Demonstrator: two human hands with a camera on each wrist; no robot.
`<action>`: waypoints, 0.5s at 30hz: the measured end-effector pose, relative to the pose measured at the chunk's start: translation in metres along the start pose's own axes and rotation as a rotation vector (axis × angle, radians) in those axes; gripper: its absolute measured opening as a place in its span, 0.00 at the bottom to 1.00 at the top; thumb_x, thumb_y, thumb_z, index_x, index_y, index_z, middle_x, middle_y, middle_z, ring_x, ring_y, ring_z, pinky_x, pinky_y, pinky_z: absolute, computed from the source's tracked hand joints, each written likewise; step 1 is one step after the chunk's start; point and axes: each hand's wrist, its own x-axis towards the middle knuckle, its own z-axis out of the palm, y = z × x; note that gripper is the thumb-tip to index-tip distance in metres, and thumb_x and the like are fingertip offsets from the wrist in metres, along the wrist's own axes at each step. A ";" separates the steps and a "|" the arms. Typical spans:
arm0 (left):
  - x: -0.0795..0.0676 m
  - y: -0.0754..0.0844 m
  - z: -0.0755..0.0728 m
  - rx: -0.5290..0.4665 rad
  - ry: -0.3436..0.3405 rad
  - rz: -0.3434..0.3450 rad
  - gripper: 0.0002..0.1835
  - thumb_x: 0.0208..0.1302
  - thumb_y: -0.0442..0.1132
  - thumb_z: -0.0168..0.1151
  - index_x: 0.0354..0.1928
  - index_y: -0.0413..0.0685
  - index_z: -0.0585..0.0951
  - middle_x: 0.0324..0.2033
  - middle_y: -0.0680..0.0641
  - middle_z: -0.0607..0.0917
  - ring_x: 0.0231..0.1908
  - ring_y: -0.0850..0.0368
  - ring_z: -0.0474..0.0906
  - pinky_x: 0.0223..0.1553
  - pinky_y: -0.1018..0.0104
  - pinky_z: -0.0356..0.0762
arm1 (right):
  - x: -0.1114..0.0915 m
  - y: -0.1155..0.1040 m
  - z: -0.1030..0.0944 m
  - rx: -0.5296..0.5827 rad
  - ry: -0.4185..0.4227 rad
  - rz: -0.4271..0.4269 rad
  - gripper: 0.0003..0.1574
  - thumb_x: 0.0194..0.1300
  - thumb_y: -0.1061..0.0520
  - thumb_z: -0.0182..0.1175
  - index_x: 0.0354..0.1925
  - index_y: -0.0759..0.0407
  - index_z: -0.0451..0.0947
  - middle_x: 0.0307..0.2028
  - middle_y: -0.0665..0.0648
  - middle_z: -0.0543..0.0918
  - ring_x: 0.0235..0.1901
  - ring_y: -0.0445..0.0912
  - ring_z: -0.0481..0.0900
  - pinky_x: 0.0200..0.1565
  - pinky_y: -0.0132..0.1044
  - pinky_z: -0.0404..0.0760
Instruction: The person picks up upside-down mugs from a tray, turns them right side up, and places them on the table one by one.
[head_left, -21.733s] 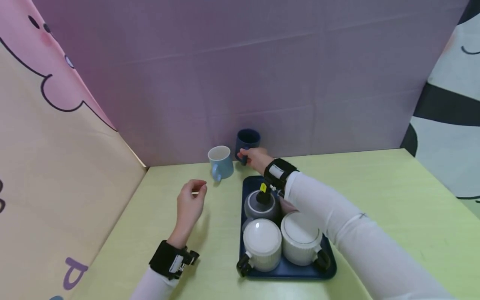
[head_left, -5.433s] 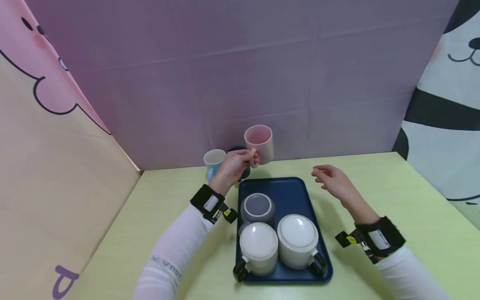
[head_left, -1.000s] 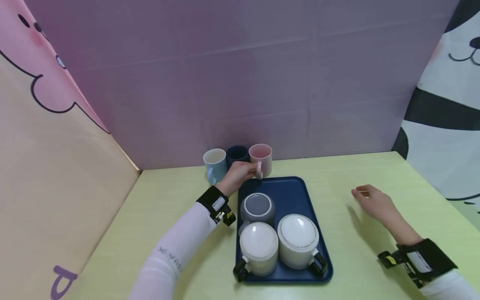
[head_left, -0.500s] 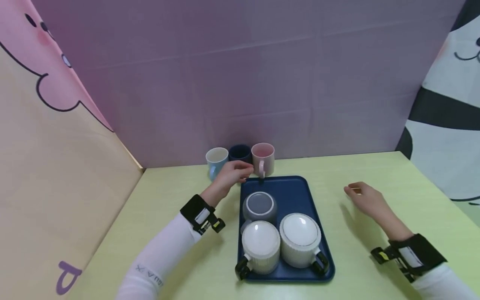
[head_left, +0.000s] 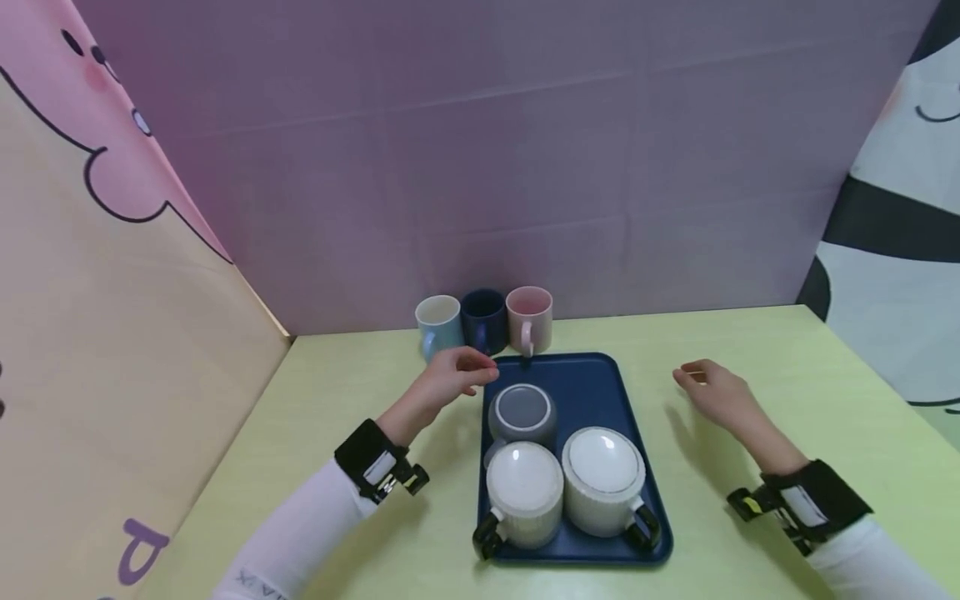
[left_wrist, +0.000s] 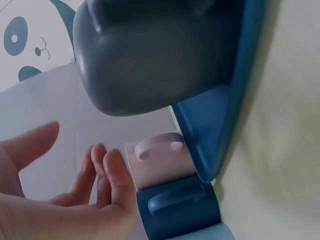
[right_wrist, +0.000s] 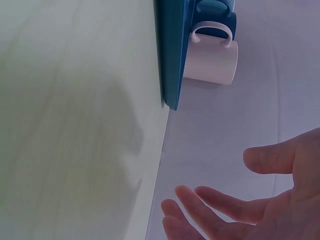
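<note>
My left hand [head_left: 444, 382] hovers by the far left corner of the blue tray [head_left: 588, 387], its fingers loosely bent around nothing. Just beyond it, a light blue mug [head_left: 440, 320], a navy mug [head_left: 485, 323] and a pink mug [head_left: 530, 317] stand upright in a row, handles toward me. On the tray sit a grey mug [head_left: 522, 411] and two white mugs, a left one [head_left: 524, 483] and a right one [head_left: 603, 475], all bottoms up; the white ones have black handles. My right hand [head_left: 718, 393] hangs over the table right of the tray, relaxed and holding nothing.
The pale yellow-green table [head_left: 360, 500] runs back to a purple-grey cloth wall [head_left: 525, 150] right behind the row of mugs. A cartoon-printed panel [head_left: 127, 275] closes off the left side. Another cartoon panel [head_left: 900, 292] stands at the right.
Over the last second my left hand has let go of the pink mug's handle and drawn back toward me. Earlier it carried that mug to the row. My right hand has shifted slightly left.
</note>
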 end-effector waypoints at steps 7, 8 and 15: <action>-0.014 -0.016 -0.002 0.051 -0.064 -0.007 0.15 0.62 0.42 0.63 0.46 0.38 0.79 0.40 0.44 0.83 0.38 0.58 0.77 0.39 0.65 0.78 | 0.003 -0.004 0.005 0.005 0.001 -0.020 0.37 0.74 0.44 0.40 0.58 0.78 0.63 0.55 0.81 0.70 0.52 0.72 0.70 0.49 0.60 0.73; -0.016 -0.018 -0.002 0.059 -0.075 -0.010 0.15 0.62 0.42 0.63 0.46 0.38 0.79 0.40 0.44 0.83 0.38 0.58 0.77 0.39 0.65 0.78 | 0.004 -0.005 0.006 0.005 0.002 -0.022 0.37 0.74 0.44 0.40 0.58 0.78 0.63 0.55 0.81 0.70 0.52 0.72 0.70 0.49 0.60 0.73; -0.028 -0.030 -0.001 0.103 -0.151 -0.026 0.15 0.62 0.44 0.63 0.44 0.39 0.79 0.37 0.46 0.83 0.38 0.54 0.77 0.39 0.64 0.78 | 0.008 -0.013 0.009 0.016 0.000 -0.036 0.36 0.74 0.44 0.41 0.59 0.77 0.64 0.55 0.80 0.71 0.52 0.71 0.71 0.49 0.59 0.74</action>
